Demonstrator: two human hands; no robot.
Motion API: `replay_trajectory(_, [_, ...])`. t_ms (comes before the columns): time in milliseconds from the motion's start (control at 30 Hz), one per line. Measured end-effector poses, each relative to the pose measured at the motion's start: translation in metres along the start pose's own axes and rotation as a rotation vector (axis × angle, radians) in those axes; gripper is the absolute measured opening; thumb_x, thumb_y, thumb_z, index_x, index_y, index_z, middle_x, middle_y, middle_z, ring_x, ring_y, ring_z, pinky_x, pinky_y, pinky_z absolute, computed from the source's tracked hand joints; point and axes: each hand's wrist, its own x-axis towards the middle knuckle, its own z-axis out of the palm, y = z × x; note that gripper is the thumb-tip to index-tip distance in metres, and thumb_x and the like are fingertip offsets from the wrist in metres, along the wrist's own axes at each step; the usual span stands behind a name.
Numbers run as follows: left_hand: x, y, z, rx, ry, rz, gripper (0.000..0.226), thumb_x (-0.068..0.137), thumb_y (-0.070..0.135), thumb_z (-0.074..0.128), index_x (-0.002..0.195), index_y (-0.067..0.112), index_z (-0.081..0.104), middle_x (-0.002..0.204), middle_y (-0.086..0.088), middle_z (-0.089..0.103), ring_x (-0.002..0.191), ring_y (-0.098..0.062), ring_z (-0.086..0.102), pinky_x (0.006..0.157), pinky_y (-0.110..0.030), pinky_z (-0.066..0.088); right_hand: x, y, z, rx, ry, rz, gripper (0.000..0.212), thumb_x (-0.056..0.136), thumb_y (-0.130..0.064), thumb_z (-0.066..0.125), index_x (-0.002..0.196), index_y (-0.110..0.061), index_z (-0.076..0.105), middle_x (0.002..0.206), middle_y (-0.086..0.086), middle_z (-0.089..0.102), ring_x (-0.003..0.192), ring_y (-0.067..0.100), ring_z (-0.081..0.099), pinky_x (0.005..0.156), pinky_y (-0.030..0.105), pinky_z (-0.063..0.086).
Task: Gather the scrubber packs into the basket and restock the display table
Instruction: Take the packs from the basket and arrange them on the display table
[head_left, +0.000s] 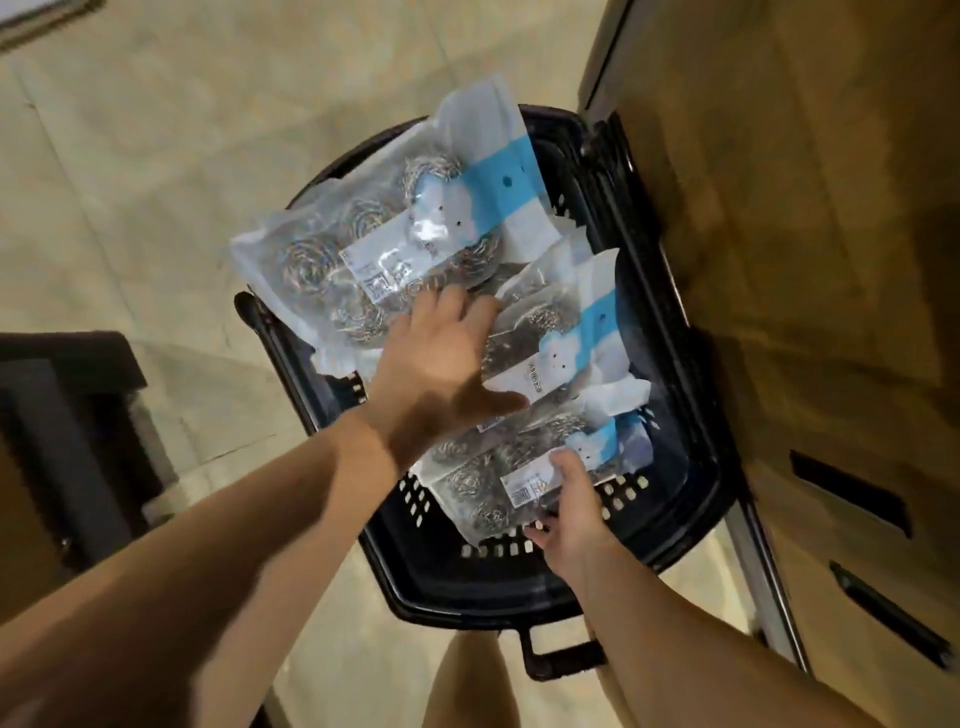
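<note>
Steel-wool scrubber pack (480, 480) is lying in the basket (457, 597), long axis up-right; right hand (571, 506) is pinching its near edge, left hand (431, 374) is hovering beyond, fingers splayed.

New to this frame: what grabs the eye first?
Clear scrubber packs with blue strips stand out first, the biggest pack tilted across the far-left rim of the black basket. Next come the hands: the left hand is spread open over the packs, and the right hand grips the nearest pack at the basket's near end.
</note>
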Motion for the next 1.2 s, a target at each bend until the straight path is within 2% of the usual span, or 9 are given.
replay_trajectory(167, [0.003, -0.002, 0.004, -0.096, 0.016, -0.03, 0.075, 0.078, 0.042, 0.078, 0.14, 0.029, 0.037, 0.124, -0.003, 0.046, 0.115, -0.024, 0.044, 0.088, -0.04, 0.041, -0.005, 0.001, -0.003, 0.089, -0.02, -0.041, 0.089, 0.053, -0.051, 0.079, 0.131, -0.019, 0.048, 0.121, 0.012, 0.064, 0.108, 0.032, 0.062, 0.064, 0.043, 0.054])
replay_trajectory(433, [-0.016, 0.003, -0.009, -0.247, 0.01, -0.087, 0.059, 0.089, 0.031, 0.071, 0.135, 0.031, 0.035, 0.1, 0.002, 0.064, 0.083, -0.019, 0.056, 0.064, -0.031, 0.041, -0.032, 0.006, -0.01, 0.082, 0.132, -0.144, 0.07, 0.078, -0.035, 0.082, 0.13, -0.016, 0.039, 0.112, 0.007, 0.059, 0.099, 0.025, 0.057, 0.089, 0.049, 0.053])
replay_trajectory(633, [-0.062, -0.012, -0.04, -0.424, 0.078, -0.175, 0.061, 0.085, 0.033, 0.076, 0.129, 0.03, 0.034, 0.085, 0.003, 0.059, 0.072, -0.026, 0.06, 0.064, -0.038, 0.05, -0.08, 0.024, -0.016, 0.126, 0.036, -0.305, 0.071, 0.073, -0.037, 0.086, 0.128, -0.03, 0.041, 0.122, 0.008, 0.063, 0.107, 0.032, 0.064, 0.094, 0.059, 0.052])
replay_trajectory(733, [-0.098, -0.018, -0.061, -0.482, 0.128, -0.219, 0.062, 0.082, 0.035, 0.078, 0.126, 0.031, 0.035, 0.082, 0.007, 0.057, 0.074, -0.023, 0.06, 0.072, -0.041, 0.054, -0.123, 0.033, -0.025, 0.065, 0.013, -0.461, 0.068, 0.081, -0.024, 0.081, 0.134, -0.027, 0.038, 0.125, 0.009, 0.062, 0.109, 0.031, 0.063, 0.101, 0.053, 0.049])
replay_trajectory(833, [-0.141, -0.017, -0.089, -0.606, 0.228, -0.245, 0.057, 0.083, 0.027, 0.079, 0.123, 0.032, 0.04, 0.078, 0.02, 0.049, 0.069, -0.009, 0.055, 0.069, -0.029, 0.051, -0.174, 0.038, -0.041, -0.003, -0.014, -0.584, 0.067, 0.086, -0.022, 0.076, 0.137, -0.026, 0.033, 0.126, 0.002, 0.059, 0.112, 0.026, 0.059, 0.101, 0.044, 0.045])
replay_trajectory(900, [-0.172, -0.013, -0.11, -0.716, 0.281, -0.242, 0.056, 0.082, 0.018, 0.08, 0.121, 0.03, 0.042, 0.085, 0.024, 0.054, 0.069, 0.003, 0.057, 0.06, -0.015, 0.045, -0.213, 0.04, -0.054, -0.025, -0.035, -0.652, 0.065, 0.087, -0.024, 0.075, 0.136, -0.026, 0.033, 0.128, -0.001, 0.059, 0.116, 0.026, 0.059, 0.101, 0.048, 0.046])
replay_trajectory(1033, [-0.225, 0.002, -0.158, -0.91, 0.334, -0.209, 0.057, 0.08, 0.006, 0.08, 0.122, 0.025, 0.047, 0.1, 0.002, 0.073, 0.081, -0.019, 0.073, 0.066, -0.039, 0.059, -0.304, 0.041, -0.081, -0.027, -0.091, -0.809, 0.064, 0.088, -0.026, 0.074, 0.133, -0.035, 0.03, 0.127, 0.0, 0.061, 0.111, 0.026, 0.064, 0.099, 0.052, 0.05])
replay_trajectory(1100, [-0.25, 0.017, -0.192, -0.974, 0.38, -0.155, 0.057, 0.079, 0.002, 0.08, 0.121, 0.023, 0.047, 0.099, -0.004, 0.075, 0.074, -0.017, 0.074, 0.054, -0.03, 0.057, -0.35, 0.038, -0.098, -0.02, -0.13, -0.904, 0.057, 0.09, -0.022, 0.072, 0.132, -0.03, 0.035, 0.128, 0.003, 0.063, 0.109, 0.024, 0.067, 0.097, 0.051, 0.053])
replay_trajectory(1200, [-0.285, 0.048, -0.249, -1.008, 0.443, -0.05, 0.059, 0.078, 0.004, 0.081, 0.122, 0.021, 0.046, 0.099, -0.006, 0.075, 0.075, -0.01, 0.073, 0.062, -0.025, 0.056, -0.422, 0.035, -0.126, -0.016, -0.128, -1.049, 0.043, 0.094, -0.017, 0.067, 0.127, -0.024, 0.041, 0.121, 0.002, 0.068, 0.101, 0.016, 0.07, 0.087, 0.039, 0.057])
